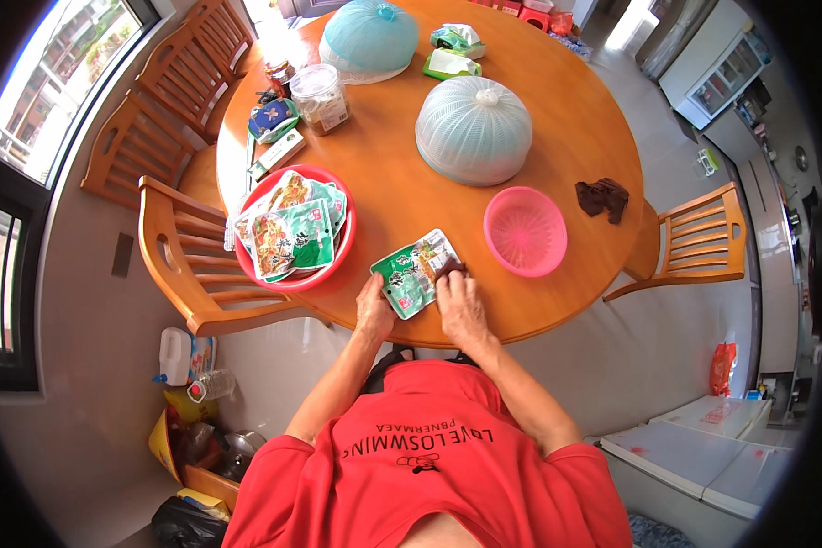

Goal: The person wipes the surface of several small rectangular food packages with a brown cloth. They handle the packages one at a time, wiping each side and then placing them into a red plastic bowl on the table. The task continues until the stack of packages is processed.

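Observation:
A green and white food pouch point(409, 281) with a picture of food on it lies at the table's near edge, slightly turned. My left hand point(375, 309) grips its lower left edge, thumb on top. My right hand point(461, 304) is closed at the pouch's right side, its fingers bunched on a small dark brown cloth point(448, 267) that rests against the pouch; most of that cloth is hidden. To the left, a red basin point(349, 239) holds several similar pouches point(292, 236). On the right sits a pink plastic basket point(525, 232), with nothing visible inside.
Another dark brown cloth point(603, 199) lies crumpled at the right of the round wooden table point(575, 119). Two mesh food covers point(473, 132), a clear jar point(320, 99) and tissue packs point(452, 64) stand farther back. Wooden chairs point(201, 260) flank the table.

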